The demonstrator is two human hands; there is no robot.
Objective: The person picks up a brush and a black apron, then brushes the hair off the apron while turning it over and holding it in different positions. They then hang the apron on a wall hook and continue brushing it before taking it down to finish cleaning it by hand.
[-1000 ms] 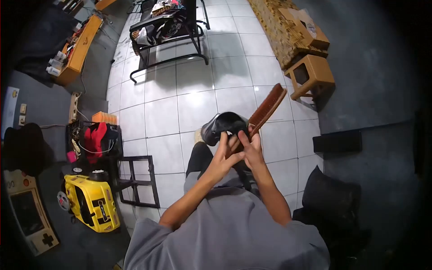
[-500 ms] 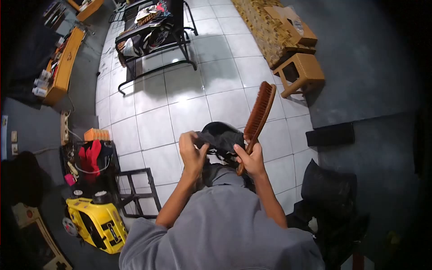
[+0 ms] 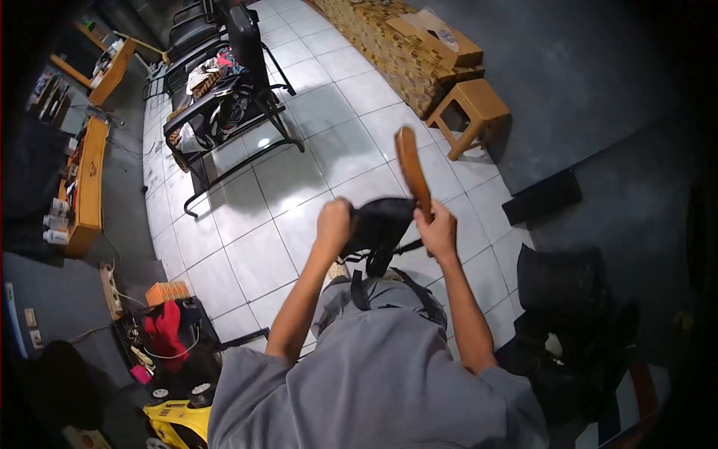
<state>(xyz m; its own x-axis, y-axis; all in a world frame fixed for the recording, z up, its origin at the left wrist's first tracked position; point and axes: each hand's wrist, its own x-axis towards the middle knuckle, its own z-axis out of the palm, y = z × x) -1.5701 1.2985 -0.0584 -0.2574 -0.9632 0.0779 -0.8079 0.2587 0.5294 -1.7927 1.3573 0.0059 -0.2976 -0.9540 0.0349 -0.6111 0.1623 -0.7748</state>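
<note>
A black bag with dangling straps (image 3: 378,228) hangs in front of my lap, over the tiled floor. My left hand (image 3: 333,227) is closed on its upper left edge. My right hand (image 3: 440,230) is wrapped round a wooden brush (image 3: 411,166) held upright, its smooth brown back toward me and its bristles hidden. The fingers of that hand are right at the bag's right edge. Below the bag, the straps overlap my grey shorts.
Ahead stands a black metal-framed chair (image 3: 247,112) with clothes piled on it. A brown plastic stool (image 3: 473,112) is at the right by a woven-patterned bench (image 3: 381,37). Lower left, a yellow toy car (image 3: 179,420) lies near a red cloth (image 3: 166,333). A black cushion (image 3: 561,280) is at the right.
The brush has turned from bristles showing to its wooden back showing. The bag has been raised and spread between both hands. My view has shifted, bringing more chairs into sight.
</note>
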